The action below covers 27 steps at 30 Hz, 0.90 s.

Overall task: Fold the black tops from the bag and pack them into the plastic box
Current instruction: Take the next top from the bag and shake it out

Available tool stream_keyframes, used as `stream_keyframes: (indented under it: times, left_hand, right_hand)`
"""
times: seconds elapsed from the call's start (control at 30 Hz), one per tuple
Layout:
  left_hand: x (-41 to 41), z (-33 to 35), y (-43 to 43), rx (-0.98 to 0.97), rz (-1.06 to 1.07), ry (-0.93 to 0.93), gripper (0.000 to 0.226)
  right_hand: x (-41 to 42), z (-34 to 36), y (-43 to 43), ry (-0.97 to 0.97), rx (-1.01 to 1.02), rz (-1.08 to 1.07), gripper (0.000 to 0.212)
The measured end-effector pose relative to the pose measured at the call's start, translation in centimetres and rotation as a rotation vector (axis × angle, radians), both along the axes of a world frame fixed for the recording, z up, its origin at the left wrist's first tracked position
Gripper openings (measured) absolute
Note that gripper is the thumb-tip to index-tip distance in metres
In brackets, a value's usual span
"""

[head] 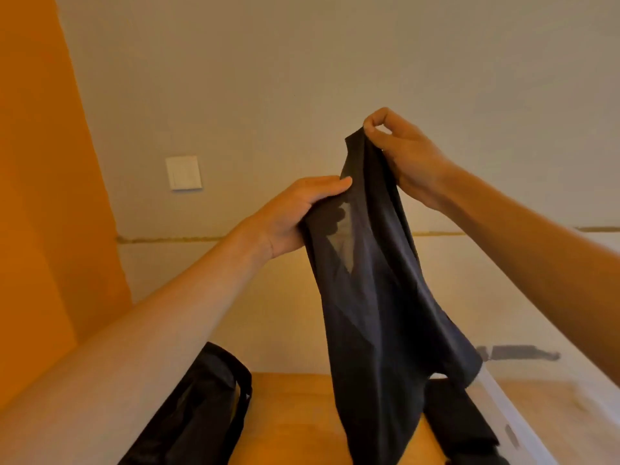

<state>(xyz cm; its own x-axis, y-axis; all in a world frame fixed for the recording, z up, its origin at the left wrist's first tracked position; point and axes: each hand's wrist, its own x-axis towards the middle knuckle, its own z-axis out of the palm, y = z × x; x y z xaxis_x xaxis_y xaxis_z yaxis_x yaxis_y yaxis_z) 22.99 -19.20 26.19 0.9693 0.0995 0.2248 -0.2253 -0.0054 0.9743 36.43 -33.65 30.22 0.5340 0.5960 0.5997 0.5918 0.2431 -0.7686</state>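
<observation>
Head view: a black top (pixel 379 297) hangs above the bench (pixel 295 414). Left hand (pixel 295 216) fingers grip its side; right hand (pixel 407 156) fingers pinch its upper edge. Bag (pixel 201 407) lies left, box (pixel 505 411) right.

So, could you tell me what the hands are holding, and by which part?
A black top: right hand pinches its uppermost edge, left hand grips the edge lower down.

A top (pixel 375 297) is held above the desk (pixel 295 414), between the left hand (pixel 302 216) and the right hand (pixel 406 156). The bag (pixel 201 414) is laid on the desk to its left, the plastic box (pixel 503 407) to its right, the wall (pixel 335 62) behind.
</observation>
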Motion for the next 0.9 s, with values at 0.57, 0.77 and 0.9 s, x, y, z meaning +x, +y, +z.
stream_keyframes:
  times: [0.57,0.77,0.9]
  left_hand:
    - [3.5,-3.5,-1.0,-0.423,-0.16,-0.144,0.065]
    - [3.2,-3.0,-0.8,-0.396,-0.023,-0.177,0.056]
    - [2.6,-4.0,-0.8,-0.361,-0.048,-0.105,0.065]
  right_hand:
    - [-2.6,-8.3,-2.2,0.054,-0.182,-0.396,0.069]
    - [-1.2,-9.9,-2.5,-0.143,-0.24,-0.316,0.024]
    - [-0.7,-7.6,-3.1,-0.01,-0.059,-0.233,0.023]
